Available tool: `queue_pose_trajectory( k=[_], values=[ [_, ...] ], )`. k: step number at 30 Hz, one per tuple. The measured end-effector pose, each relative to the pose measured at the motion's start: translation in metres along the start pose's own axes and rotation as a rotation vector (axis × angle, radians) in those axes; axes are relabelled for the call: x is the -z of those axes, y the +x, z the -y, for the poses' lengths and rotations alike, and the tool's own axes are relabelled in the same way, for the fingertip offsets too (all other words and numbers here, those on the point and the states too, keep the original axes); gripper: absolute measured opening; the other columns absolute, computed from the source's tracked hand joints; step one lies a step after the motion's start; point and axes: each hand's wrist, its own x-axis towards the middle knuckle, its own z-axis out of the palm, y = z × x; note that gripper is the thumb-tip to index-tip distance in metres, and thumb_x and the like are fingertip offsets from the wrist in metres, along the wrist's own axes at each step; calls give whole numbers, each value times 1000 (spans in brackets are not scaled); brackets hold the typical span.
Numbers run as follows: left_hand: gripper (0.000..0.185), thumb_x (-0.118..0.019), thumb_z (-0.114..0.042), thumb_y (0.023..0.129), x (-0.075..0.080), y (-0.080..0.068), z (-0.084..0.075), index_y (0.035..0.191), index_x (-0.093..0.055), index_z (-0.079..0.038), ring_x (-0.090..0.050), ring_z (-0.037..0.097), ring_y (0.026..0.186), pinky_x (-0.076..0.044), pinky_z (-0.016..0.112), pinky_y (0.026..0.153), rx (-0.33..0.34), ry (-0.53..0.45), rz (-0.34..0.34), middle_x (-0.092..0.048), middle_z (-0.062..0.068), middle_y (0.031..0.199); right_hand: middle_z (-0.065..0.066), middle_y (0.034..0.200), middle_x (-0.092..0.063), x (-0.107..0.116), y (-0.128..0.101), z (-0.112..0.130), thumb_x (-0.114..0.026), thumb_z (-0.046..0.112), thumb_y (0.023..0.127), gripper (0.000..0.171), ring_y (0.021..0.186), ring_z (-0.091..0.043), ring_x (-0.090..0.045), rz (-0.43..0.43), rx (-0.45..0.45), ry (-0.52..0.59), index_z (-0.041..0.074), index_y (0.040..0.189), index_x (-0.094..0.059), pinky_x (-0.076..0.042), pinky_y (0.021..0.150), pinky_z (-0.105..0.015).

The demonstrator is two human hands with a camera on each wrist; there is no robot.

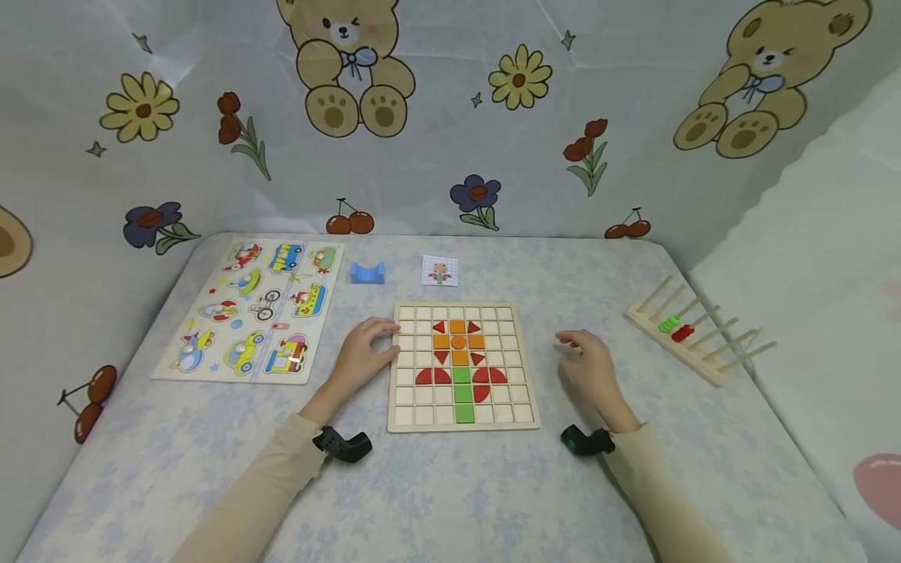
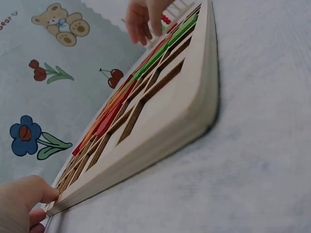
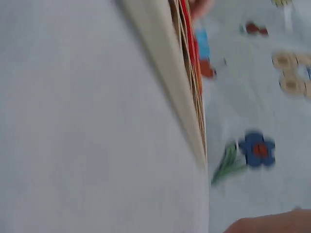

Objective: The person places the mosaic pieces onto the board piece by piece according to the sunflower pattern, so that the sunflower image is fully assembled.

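A square wooden grid board lies flat between the hands. Red triangles, orange squares and an orange circle fill cells in its upper half. Below them runs a column of green squares, with red quarter-circle pieces on both sides. My left hand grips the board's left rim near the far corner; its thumb lies against the rim in the left wrist view. Just right of the board, my right hand hovers with fingers loosely bent, and nothing shows in it.
Beyond the board are a small pattern card and a blue holder. A vehicle peg puzzle occupies the left side. To the right stands a wooden peg rack with green and red beads. A printed cloth hangs behind the table.
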Motion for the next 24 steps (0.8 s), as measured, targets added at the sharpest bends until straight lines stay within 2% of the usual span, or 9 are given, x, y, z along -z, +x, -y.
queue_pose_trajectory(
  k=[4,7,9,12,15,17,21,24],
  values=[
    [32,-71,-17,84,2,-2,1,115,-67,-8,-52,28,123,-40,46,108,9,-10,-3,-61,8,123,-28,116,-60,22,-4,-37,-55,-10,80,42,104,-43,-55,22,-91,-19,-6,122,-58,-50,84,-53],
    [32,-71,-16,85,2,-3,1,115,-66,-7,-51,28,123,-40,47,108,6,-19,-2,-61,9,123,-30,116,-61,31,-5,-50,-58,-7,83,40,104,-43,-57,46,-131,-5,-8,123,-56,-51,86,-54],
    [32,-71,-16,85,2,-4,0,115,-66,-7,-51,29,123,-41,47,107,9,-21,0,-61,9,123,-30,113,-62,34,-5,-53,-61,-6,84,38,100,-42,-60,37,-131,-4,-8,121,-57,-53,83,-50],
    [32,-71,-16,84,2,-4,-1,115,-67,-8,-52,28,123,-42,47,107,12,-17,2,-61,9,123,-29,105,-65,33,-5,-50,-66,-4,82,36,94,-40,-63,1,-119,-5,-9,117,-59,-56,76,-35],
    [32,-71,-17,85,2,-3,0,115,-67,-8,-52,28,123,-42,46,107,12,-11,1,-61,9,122,-27,99,-67,22,-5,-32,-70,-2,80,36,89,-36,-64,-18,-79,13,-9,114,-61,-53,69,-23],
    [32,-71,-17,85,2,-3,-1,115,-67,-8,-52,29,123,-42,47,107,10,-12,-1,-61,9,122,-25,98,-67,10,-5,-10,-71,-3,79,36,87,-34,-64,9,-32,56,-8,114,-62,-53,69,-23],
    [32,-71,-17,85,2,-3,-2,115,-67,-8,-51,29,123,-41,48,107,4,-16,1,-61,10,123,-21,99,-67,-19,-9,46,-72,-3,79,35,85,-30,-64,129,128,144,-7,112,-64,-56,70,-33],
    [32,-71,-17,85,0,-2,-1,115,-67,-9,-51,29,123,-41,47,107,2,-16,5,-61,9,123,-16,98,-68,-39,-13,83,-73,0,79,33,83,-26,-63,226,236,186,-4,111,-65,-56,69,-32]
  ],
)
